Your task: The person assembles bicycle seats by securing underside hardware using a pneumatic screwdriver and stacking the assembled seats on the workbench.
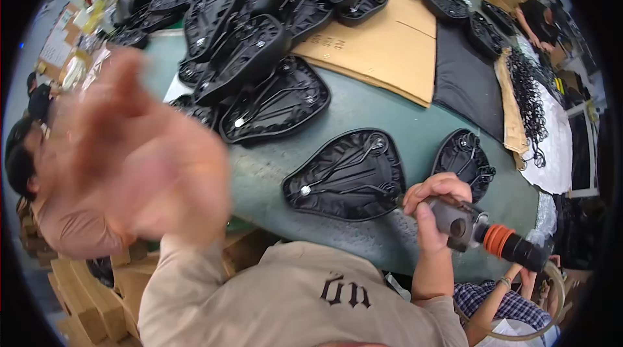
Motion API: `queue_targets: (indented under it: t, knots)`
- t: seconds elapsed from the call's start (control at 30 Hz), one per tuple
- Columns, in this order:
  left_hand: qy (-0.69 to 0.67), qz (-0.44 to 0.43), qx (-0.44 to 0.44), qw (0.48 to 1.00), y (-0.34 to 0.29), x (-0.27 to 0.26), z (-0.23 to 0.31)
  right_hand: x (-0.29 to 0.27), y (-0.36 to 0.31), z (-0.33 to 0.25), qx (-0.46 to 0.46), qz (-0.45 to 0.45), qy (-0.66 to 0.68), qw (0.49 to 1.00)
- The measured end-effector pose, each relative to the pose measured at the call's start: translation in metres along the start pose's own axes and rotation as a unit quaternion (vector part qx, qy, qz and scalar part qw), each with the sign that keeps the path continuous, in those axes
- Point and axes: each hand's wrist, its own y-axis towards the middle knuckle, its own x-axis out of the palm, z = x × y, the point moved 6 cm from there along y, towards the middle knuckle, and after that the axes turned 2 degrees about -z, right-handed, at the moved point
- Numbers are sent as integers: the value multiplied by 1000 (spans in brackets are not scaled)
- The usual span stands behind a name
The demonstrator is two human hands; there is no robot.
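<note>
My right hand (433,207) is wrapped round a pneumatic driver (457,224) with a grey metal body, orange rings and a black end. The driver's front points left at the right rim of a black bicycle saddle (350,175), which lies upside down on the green table. Metal rails and two bright fastener heads show on that saddle's underside. Whether the tool's tip touches it I cannot tell. My left hand (149,152) is raised close to the camera at the left, smeared by motion, with its fingers unclear. A smaller upturned saddle (464,162) lies just beyond my right hand.
Many black saddles (243,61) are heaped at the back left of the table (363,104). Flat cardboard (389,55) and a black pad (467,81) lie behind. A clear hose (558,295) loops at lower right. Other people sit at left and right.
</note>
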Motion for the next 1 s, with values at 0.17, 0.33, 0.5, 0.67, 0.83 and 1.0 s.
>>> queue_targets:
  t: [0.17, 0.33, 0.5, 0.67, 0.83, 1.0]
  knots:
    - [101, -185, -312, 926, -107, 75, 19, 10, -5, -2, -9, -18, -7, 1000]
    - [76, -270, -287, 916, -122, 99, 40, 17, -10, 1, 25, 46, -21, 998]
    - [106, -458, -375, 799, -187, 132, 49, 16, -12, 14, -15, -37, 33, 999]
    - [179, -424, -388, 799, -215, 149, 44, 16, -12, 11, -13, -22, 9, 1000]
    - [156, -370, -325, 856, -229, 157, 27, 17, -19, -12, 52, 13, -22, 998]
    - [44, -450, -228, 862, -219, 183, 36, 32, -36, -44, 30, -18, -39, 999]
